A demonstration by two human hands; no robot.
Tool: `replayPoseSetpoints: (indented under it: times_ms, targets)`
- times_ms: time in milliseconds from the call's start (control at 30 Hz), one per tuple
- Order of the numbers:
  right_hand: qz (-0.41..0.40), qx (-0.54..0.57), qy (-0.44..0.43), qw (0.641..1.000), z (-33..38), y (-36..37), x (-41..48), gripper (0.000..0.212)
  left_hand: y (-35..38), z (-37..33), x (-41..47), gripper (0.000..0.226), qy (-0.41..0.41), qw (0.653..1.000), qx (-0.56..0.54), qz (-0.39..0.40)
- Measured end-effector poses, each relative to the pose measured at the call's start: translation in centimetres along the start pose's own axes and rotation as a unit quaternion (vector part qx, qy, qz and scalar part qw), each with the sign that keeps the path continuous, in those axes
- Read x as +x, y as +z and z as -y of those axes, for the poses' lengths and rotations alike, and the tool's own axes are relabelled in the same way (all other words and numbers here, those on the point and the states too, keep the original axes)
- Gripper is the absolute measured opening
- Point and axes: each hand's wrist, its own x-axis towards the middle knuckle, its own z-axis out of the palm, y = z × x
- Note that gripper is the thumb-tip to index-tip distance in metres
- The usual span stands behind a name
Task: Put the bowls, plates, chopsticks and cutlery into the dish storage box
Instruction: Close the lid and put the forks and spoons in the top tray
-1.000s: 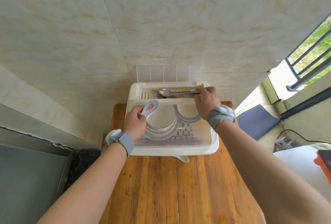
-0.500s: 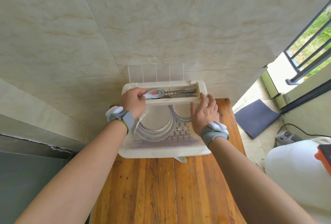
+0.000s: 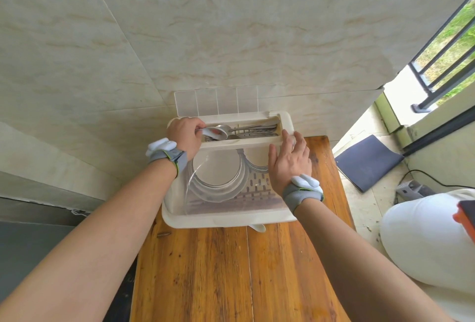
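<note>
Left hand [image 3: 183,135] pinches spoon [image 3: 214,132], bowl pointing right along storage box [image 3: 226,221] rear edge; right hand [image 3: 289,162] flat, fingers straight.

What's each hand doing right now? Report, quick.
Left hand: holds the white spoon by its handle, over the cutlery compartment.
Right hand: open, fingers straight, lying on the clear lid.

I see the cream dish storage box [image 3: 226,220] on the surface [image 3: 231,270]. Plates [image 3: 218,167] stand upright inside. Metal cutlery [image 3: 254,130] lies in the rear compartment, with a white spoon [image 3: 214,131] over its left end.
</note>
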Motion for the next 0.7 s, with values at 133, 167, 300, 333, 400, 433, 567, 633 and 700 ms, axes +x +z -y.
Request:
replayPoseSetpoints:
  times_ms: [133,167,300,333,400,433,567,633,700]
  targets:
    - [-0.011,0.0,-0.004,1.0,0.0,0.1,-0.1,0.053,0.3,0.2,0.0,0.019,0.006,0.999,0.023,0.035]
    - [-0.012,0.0,-0.007,1.0,0.0,0.1,-0.1,0.053,0.2,0.4,0.0,0.018,0.006,0.999,0.026,0.043]
    - [-0.015,0.001,-0.007,1.0,0.0,0.1,-0.1,0.052,0.1,0.9,0.3,0.022,0.018,0.996,0.04,0.076]
    - [-0.016,0.0,-0.007,1.0,0.1,0.1,-0.2,0.052,0.1,1.1,0.4,0.023,0.024,0.995,0.046,0.087]
    - [-0.018,-0.002,-0.008,1.0,0.1,0.0,-0.2,0.052,0.1,1.2,0.3,0.02,0.036,0.994,0.048,0.09]
    - [-0.019,-0.001,-0.009,1.0,0.1,0.0,-0.2,0.052,0.0,1.1,0.2,0.017,0.04,0.995,0.043,0.08]
    - [-0.017,-0.004,-0.007,1.0,0.0,0.0,-0.2,0.052,-0.1,0.6,-0.1,0.01,0.057,0.998,-0.015,-0.02]
    - [-0.016,-0.006,-0.007,1.0,0.0,0.0,-0.2,0.052,-0.3,0.2,-0.1,0.013,0.024,0.995,-0.073,-0.065]
    - [-0.015,-0.005,-0.006,1.0,0.0,0.0,-0.2,0.052,-0.9,-0.4,-0.2,0.03,-0.041,0.984,-0.156,-0.08]
